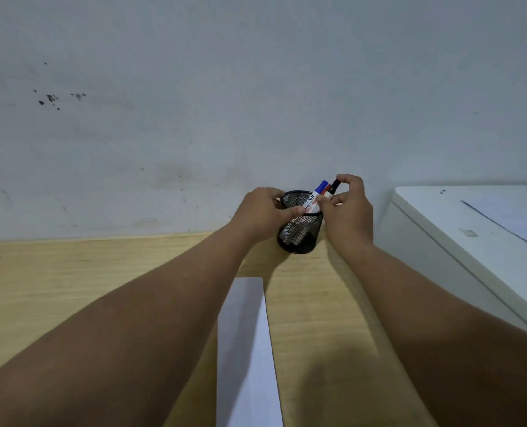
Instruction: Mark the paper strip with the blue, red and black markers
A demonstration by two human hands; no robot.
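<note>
A black mesh pen cup [299, 234] stands at the back of the wooden desk against the wall, tilted slightly. Three markers stick out of it: a blue-capped marker [316, 195], a red-capped marker [327, 188] and a black-capped marker [333, 188]. My left hand [263, 212] grips the cup's rim and side. My right hand [347, 208] is closed around the black marker, fingertips on its cap. A long white paper strip [247, 349] lies on the desk between my forearms, running toward me.
A white cabinet or appliance [471, 241] with papers on top stands at the right, beside the desk. The pale wall [256, 103] rises directly behind the cup. Bare wooden desk surface [56, 288] stretches to the left.
</note>
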